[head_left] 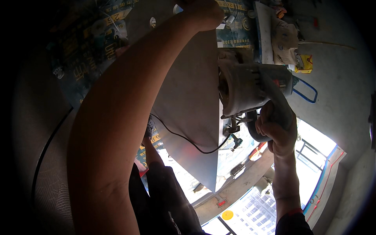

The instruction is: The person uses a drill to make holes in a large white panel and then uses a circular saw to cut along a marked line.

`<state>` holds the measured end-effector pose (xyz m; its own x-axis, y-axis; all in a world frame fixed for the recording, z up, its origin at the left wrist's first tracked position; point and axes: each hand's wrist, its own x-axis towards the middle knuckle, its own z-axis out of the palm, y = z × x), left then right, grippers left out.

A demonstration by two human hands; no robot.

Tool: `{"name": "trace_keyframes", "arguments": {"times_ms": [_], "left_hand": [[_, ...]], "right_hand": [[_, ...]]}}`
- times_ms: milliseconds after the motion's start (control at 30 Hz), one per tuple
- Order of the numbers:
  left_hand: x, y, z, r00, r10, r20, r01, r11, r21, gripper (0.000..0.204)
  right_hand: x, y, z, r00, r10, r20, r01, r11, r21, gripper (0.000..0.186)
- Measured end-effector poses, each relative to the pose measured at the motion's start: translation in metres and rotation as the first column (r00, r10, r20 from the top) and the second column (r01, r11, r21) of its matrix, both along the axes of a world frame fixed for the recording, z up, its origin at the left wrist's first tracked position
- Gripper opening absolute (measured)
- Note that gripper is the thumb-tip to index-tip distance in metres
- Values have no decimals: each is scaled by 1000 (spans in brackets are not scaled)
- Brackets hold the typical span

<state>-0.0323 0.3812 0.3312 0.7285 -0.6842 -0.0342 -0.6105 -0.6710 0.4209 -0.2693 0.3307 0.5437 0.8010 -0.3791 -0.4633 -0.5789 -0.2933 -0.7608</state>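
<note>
My right hand [276, 131] is closed around the dark handle of a dusty grey power tool [243, 84]. The tool has a barrel-shaped motor housing and looks like a power saw; no blade shows. It sits at the right edge of a large, smooth grey panel [184, 94]. Across the panel stretches my left arm, and my left hand [205, 15] is at its far end, near the picture's top edge. The fingers there are hidden or cut off. A black cord [188, 145] curves over the panel below the tool.
A yellow box [304, 64] and a blue loop [307, 91] are beyond the tool on the right. Dark printed sheeting [94, 51] covers the area at far left. Below, a bright window [250, 211] has a sill [235, 182] with small items. My legs [164, 196] are under the panel.
</note>
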Motion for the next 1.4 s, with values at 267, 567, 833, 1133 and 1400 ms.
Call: {"name": "trace_keyframes", "arguments": {"times_ms": [267, 567, 833, 1133, 1400], "left_hand": [[5, -7, -18, 999, 40, 11, -38, 994, -104, 47], [2, -4, -22, 966, 16, 259, -5, 999, -42, 43], [9, 0, -12, 945, -244, 217, 213, 964, 158, 42], [6, 1, -9, 987, -114, 114, 106, 991, 77, 45], [0, -1, -24, 975, 162, 150, -118, 956, -268, 51]], "right_hand": [[-4, 2, -1, 1000, -14, 27, 12, 999, 44, 94], [-6, 1, -1, 1000, -11, 12, 11, 999, 54, 95], [-8, 4, 2, 1000, -30, -8, 31, 998, 54, 96], [-12, 7, 3, 999, -39, -24, 41, 998, 49, 97], [-15, 11, 3, 999, -35, -34, 36, 999, 28, 96]]}}
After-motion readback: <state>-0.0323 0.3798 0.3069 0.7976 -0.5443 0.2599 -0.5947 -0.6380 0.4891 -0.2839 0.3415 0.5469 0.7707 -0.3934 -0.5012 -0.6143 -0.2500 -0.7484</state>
